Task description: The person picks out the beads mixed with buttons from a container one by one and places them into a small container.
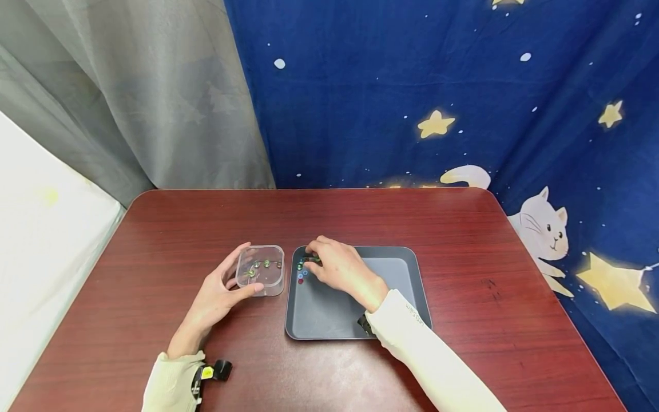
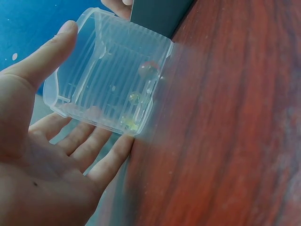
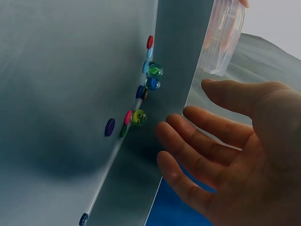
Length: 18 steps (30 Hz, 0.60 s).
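Note:
My left hand (image 1: 218,297) grips a clear plastic box (image 1: 273,286) on the table, thumb on one side and fingers along the other. Several glass marbles (image 2: 135,98) sit inside it. My right hand (image 1: 342,269) is over the left end of a dark grey tray (image 1: 329,320). In the right wrist view its fingers are loosely bent and apart, with nothing between them. Beside them, along the tray's inner edge, lie a green-swirled marble (image 3: 154,70), a blue one and a yellow-green marble (image 3: 139,117). Several small flat coloured discs, including a purple disc (image 3: 109,127), lie among them.
The tray stands just right of the box on a reddish-brown wooden table (image 1: 206,223). Behind the table hang a grey curtain (image 1: 195,103) and a blue curtain (image 1: 360,103) with stars. A dark disc (image 3: 83,219) lies farther along the tray edge.

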Each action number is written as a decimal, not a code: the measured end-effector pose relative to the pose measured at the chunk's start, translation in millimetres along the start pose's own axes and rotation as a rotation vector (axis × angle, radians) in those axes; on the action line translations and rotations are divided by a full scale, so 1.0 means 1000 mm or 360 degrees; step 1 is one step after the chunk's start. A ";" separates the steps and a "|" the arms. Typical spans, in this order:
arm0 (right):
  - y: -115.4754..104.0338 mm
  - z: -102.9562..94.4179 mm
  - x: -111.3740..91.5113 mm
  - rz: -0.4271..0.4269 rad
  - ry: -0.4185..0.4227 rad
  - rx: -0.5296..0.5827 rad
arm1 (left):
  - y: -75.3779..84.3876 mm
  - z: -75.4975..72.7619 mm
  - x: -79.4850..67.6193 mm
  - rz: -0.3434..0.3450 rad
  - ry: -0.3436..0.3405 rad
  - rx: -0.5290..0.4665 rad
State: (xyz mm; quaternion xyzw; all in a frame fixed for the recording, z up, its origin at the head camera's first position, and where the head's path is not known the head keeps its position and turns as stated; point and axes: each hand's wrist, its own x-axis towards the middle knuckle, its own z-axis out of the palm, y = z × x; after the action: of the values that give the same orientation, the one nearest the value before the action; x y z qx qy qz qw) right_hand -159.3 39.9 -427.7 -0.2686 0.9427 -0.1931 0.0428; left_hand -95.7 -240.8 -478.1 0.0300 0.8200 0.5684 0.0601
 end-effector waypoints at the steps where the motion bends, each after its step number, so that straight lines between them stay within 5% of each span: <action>1: 0.000 0.000 0.000 0.0004 0.0000 -0.0002 | 0.000 0.000 0.000 -0.0002 -0.0001 0.0000; 18: 0.004 0.004 0.000 0.0041 -0.0020 0.0020 | 0.000 0.001 0.000 0.0012 -0.0008 0.0002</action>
State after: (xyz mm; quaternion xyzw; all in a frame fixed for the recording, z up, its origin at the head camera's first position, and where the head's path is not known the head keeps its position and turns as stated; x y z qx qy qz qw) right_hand -160.9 41.6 -432.5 -0.2575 0.9446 -0.1967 0.0528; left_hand -95.9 -239.8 -479.1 0.0344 0.8201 0.5680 0.0601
